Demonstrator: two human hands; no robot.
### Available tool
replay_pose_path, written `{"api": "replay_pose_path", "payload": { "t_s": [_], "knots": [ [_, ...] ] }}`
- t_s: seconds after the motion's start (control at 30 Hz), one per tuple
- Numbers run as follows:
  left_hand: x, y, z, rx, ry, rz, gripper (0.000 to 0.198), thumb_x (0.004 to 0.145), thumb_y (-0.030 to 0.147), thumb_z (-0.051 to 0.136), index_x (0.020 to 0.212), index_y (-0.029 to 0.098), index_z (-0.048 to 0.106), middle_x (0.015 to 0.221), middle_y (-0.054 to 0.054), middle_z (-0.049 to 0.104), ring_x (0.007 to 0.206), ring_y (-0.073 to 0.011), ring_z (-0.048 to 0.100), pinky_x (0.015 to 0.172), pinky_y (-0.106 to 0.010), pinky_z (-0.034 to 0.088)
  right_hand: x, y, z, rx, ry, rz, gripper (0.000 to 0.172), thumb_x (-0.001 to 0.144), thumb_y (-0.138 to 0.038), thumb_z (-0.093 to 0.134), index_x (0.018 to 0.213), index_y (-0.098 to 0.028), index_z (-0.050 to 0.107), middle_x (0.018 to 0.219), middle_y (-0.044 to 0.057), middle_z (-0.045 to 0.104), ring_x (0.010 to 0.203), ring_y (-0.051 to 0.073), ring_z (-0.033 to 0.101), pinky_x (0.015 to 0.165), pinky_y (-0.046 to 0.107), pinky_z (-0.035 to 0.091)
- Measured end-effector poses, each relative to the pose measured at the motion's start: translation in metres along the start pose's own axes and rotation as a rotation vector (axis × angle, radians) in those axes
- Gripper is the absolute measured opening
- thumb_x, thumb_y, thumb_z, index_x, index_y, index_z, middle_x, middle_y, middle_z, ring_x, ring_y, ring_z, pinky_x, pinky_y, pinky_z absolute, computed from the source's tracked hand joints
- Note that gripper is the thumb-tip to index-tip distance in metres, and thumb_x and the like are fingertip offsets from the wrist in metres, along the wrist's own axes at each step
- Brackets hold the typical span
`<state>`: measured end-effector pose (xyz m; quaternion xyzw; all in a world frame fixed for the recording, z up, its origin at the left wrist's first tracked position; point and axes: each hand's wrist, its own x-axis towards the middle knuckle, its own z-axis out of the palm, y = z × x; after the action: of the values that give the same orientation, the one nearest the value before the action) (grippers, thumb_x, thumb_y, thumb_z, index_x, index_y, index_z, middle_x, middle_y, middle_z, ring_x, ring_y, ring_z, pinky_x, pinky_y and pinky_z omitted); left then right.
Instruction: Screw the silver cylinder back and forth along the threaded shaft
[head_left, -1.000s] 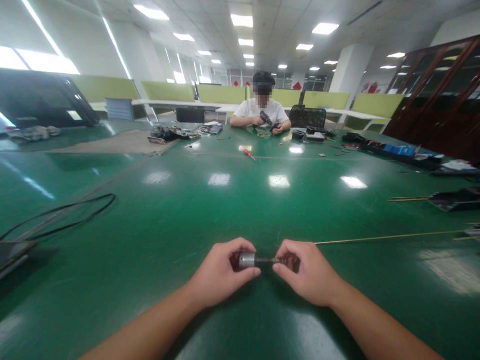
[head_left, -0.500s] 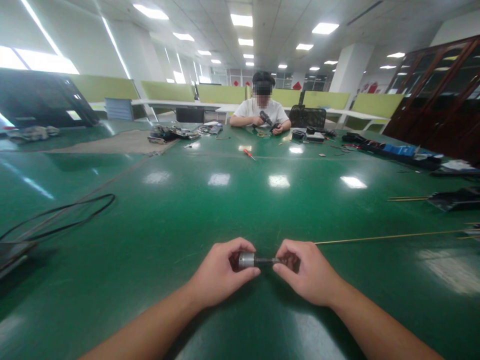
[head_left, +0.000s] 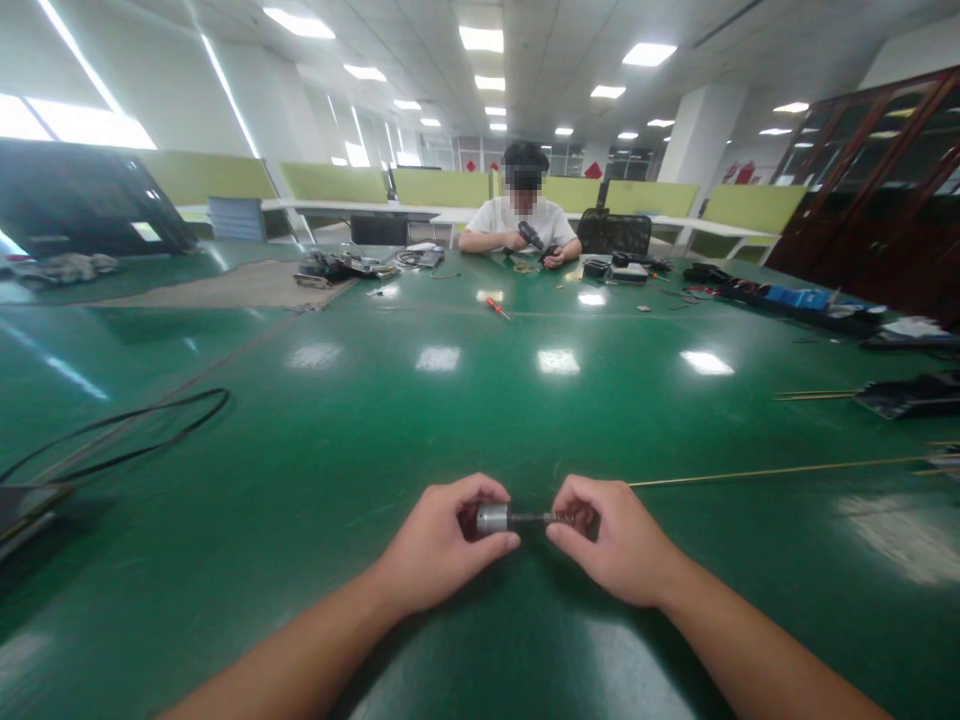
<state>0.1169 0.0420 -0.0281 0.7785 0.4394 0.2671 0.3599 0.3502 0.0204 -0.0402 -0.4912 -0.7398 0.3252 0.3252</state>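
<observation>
A small metal part lies level between my two hands, just above or on the green table; I cannot tell which. It has a silver cylinder at the left and a thin dark rod running right from it. My left hand curls its fingers and thumb around the cylinder, hiding its left end. The rod's far end, which looks ridged or coiled, sits in the curled fingers of my right hand. The fingers partly cover that end.
A long brass-coloured rod lies on the green table beyond my right hand. At the left is a black cable loop. Farther off lies a red screwdriver. Across the table a person holds a dark power tool.
Almost nothing differs. Both hands keep their hold on the metal part, and the view has shifted very slightly.
</observation>
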Motion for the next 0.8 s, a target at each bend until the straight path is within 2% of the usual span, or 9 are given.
{"api": "replay_pose_path", "payload": {
  "t_s": [0.8],
  "knots": [
    [0.0004, 0.0004, -0.0009, 0.009, -0.015, -0.004, 0.021, 0.078, 0.028, 0.075, 0.094, 0.018, 0.067, 0.077, 0.001, 0.066, 0.069, -0.0160, 0.058, 0.063, -0.024, 0.041, 0.0020, 0.0037, -0.0050, 0.005, -0.030, -0.004, 0.007, 0.080, -0.021, 0.068, 0.076, -0.018, 0.063, 0.064, -0.002, 0.061, 0.060, 0.014, 0.056, 0.058, 0.024, 0.040]
  ]
}}
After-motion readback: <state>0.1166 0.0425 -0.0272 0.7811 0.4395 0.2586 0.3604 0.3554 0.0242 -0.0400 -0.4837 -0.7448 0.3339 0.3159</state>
